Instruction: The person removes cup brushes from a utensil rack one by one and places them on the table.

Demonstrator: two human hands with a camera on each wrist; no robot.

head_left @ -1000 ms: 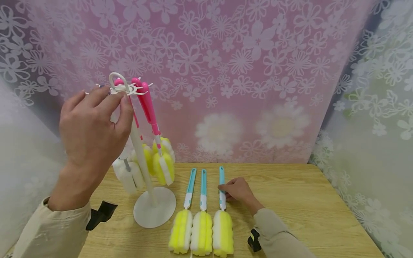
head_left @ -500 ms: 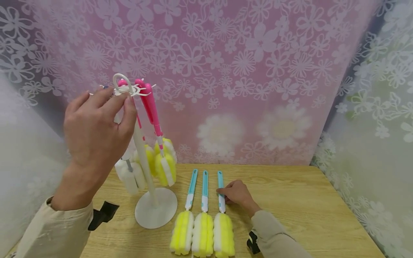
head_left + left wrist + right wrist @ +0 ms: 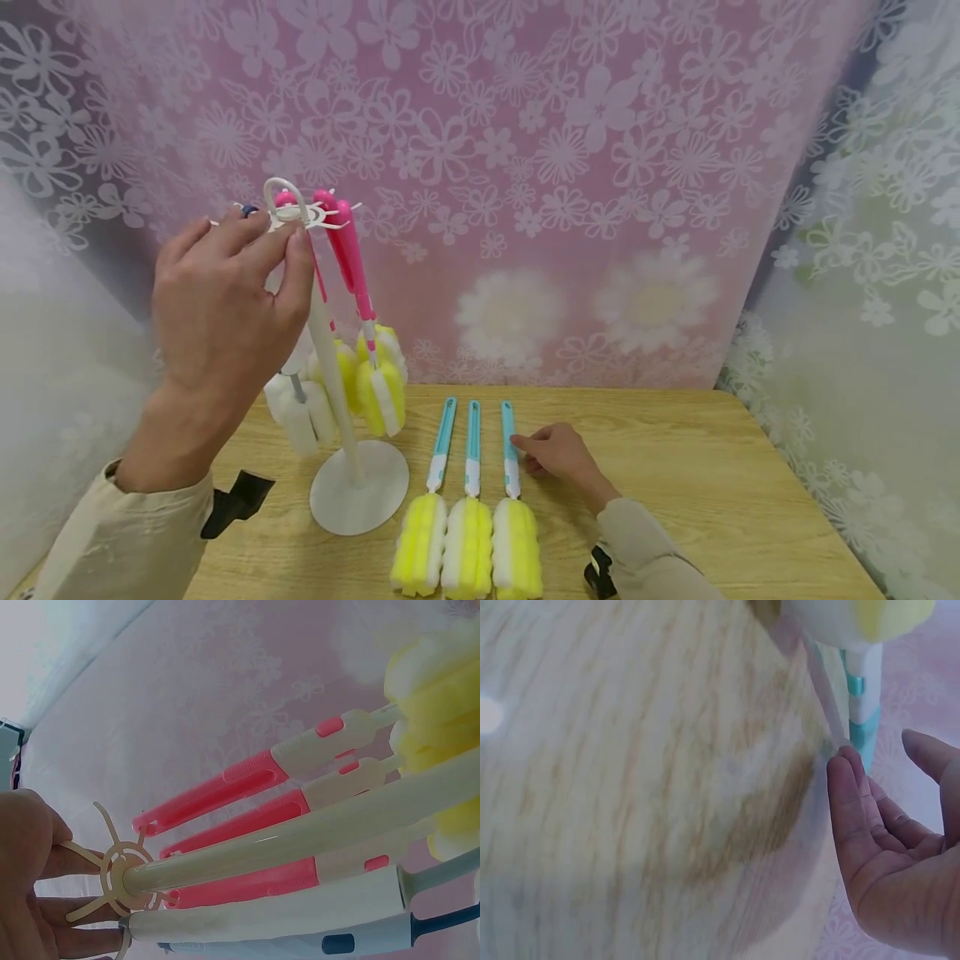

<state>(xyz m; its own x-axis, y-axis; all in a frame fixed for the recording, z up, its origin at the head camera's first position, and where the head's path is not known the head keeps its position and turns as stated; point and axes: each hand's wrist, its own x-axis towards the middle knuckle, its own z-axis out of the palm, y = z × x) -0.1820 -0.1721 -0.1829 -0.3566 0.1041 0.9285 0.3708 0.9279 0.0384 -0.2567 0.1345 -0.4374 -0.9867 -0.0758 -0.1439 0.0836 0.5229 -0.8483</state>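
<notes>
My left hand [image 3: 225,275] rests at the top of a white hanging rack [image 3: 358,492], thumb and index finger at its hooked ring [image 3: 124,874]. In the left wrist view its fingers lie fairly straight behind the hooks. Pink-handled sponge brushes [image 3: 352,267] hang on the rack's far side. A white-handled brush [image 3: 262,911] and a blue-handled one [image 3: 292,946] hang nearest that hand. On the table, my right hand [image 3: 558,454] touches the turquoise handle of the rightmost sponge brush [image 3: 516,550] with its fingertips. The right wrist view shows the thumb standing apart from extended fingers.
Two more turquoise-handled sponge brushes, the left one [image 3: 420,542] and the middle one [image 3: 467,546], lie alongside, heads toward me. The wooden table [image 3: 675,492] ends at a pink flowered curtain [image 3: 570,167]. Another flowered curtain [image 3: 885,350] borders the right side.
The rightmost brush's handle has shifted left, closer to the middle brush, with my right fingertips at it. My left hand stays at the rack's top.
</notes>
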